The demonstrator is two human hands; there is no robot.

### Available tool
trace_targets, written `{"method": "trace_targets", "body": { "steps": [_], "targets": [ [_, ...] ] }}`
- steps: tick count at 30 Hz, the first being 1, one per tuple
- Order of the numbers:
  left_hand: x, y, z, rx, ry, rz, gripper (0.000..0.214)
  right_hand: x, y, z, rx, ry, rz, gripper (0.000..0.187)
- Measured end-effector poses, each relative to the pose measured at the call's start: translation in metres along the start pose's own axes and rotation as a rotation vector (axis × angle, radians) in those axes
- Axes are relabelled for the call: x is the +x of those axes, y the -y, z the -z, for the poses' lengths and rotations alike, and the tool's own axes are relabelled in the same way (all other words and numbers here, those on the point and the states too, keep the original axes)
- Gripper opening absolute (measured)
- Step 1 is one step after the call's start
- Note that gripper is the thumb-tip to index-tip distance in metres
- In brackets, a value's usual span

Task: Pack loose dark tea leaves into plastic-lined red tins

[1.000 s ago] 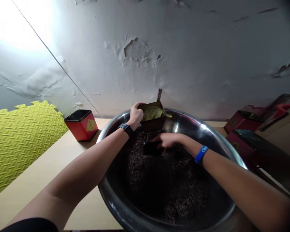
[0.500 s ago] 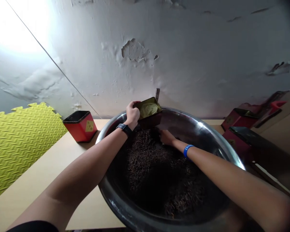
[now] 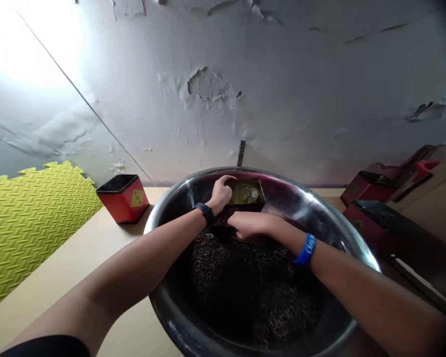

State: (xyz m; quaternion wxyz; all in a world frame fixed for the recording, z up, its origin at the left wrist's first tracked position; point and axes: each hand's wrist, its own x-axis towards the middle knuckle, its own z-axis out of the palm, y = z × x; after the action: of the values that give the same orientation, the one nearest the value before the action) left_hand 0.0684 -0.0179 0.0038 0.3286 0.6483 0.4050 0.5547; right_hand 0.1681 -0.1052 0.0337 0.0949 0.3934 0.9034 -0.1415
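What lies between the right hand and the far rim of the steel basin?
Between the right hand and the steel basin's far rim, the head view shows an open gold-lined tin, with the left hand on it.

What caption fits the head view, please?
Left hand grips a tin in a steel basin of dark tea, right hand beside it.
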Motion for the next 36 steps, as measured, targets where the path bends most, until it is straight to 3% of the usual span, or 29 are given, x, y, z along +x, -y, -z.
{"method": "trace_targets", "body": {
  "steps": [3, 5, 7, 9, 11, 13, 19, 23, 25, 27, 30, 32, 36],
  "targets": [
    [-0.002, 0.005, -0.006, 0.138, 0.148, 0.062, 0.053, -0.030, -0.003, 0.028, 0.147, -0.048, 0.129, 0.023],
    [-0.001, 0.006, -0.004, 0.243, 0.244, 0.082, 0.049, -0.050, -0.023, 0.042, 0.422, -0.059, 0.130, 0.024],
    [0.002, 0.003, 0.001, 0.354, 0.325, 0.081, 0.046, -0.066, -0.054, 0.050, 0.712, -0.204, 0.062, 0.033],
    [0.005, -0.002, 0.008, 0.457, 0.385, 0.051, 0.044, -0.074, -0.087, 0.051, 0.788, -0.523, -0.108, 0.038],
    [0.008, -0.007, 0.016, 0.549, 0.440, 0.004, 0.039, -0.074, -0.115, 0.046, 0.621, -0.798, -0.381, 0.037],
    [0.009, -0.013, 0.023, 0.604, 0.513, -0.054, 0.031, -0.067, -0.134, 0.037, 0.416, -0.896, -0.582, 0.034],
    [0.007, -0.018, 0.031, 0.636, 0.623, -0.074, 0.027, -0.039, -0.146, 0.000, 0.148, -0.746, -0.783, 0.023],
    [0.004, -0.014, 0.029, 0.607, 0.594, -0.083, 0.028, -0.037, -0.132, -0.001, 0.119, -0.624, -0.801, 0.016],
    [0.004, -0.012, 0.029, 0.601, 0.532, -0.090, 0.027, -0.038, -0.117, 0.010, 0.073, -0.694, -0.741, 0.025],
    [0.004, -0.010, 0.030, 0.589, 0.499, -0.101, 0.028, -0.037, -0.096, 0.021, 0.003, -0.763, -0.550, 0.034],
    [0.006, -0.008, 0.029, 0.552, 0.494, -0.162, 0.028, -0.024, -0.064, 0.021, -0.157, -0.610, -0.345, 0.027],
    [0.006, -0.006, 0.028, 0.546, 0.481, -0.222, 0.026, -0.013, -0.050, 0.013, -0.235, -0.480, -0.411, 0.021],
    [0.005, -0.006, 0.026, 0.587, 0.421, -0.260, 0.026, -0.005, -0.048, 0.007, -0.231, -0.466, -0.464, 0.019]
  ]
}}
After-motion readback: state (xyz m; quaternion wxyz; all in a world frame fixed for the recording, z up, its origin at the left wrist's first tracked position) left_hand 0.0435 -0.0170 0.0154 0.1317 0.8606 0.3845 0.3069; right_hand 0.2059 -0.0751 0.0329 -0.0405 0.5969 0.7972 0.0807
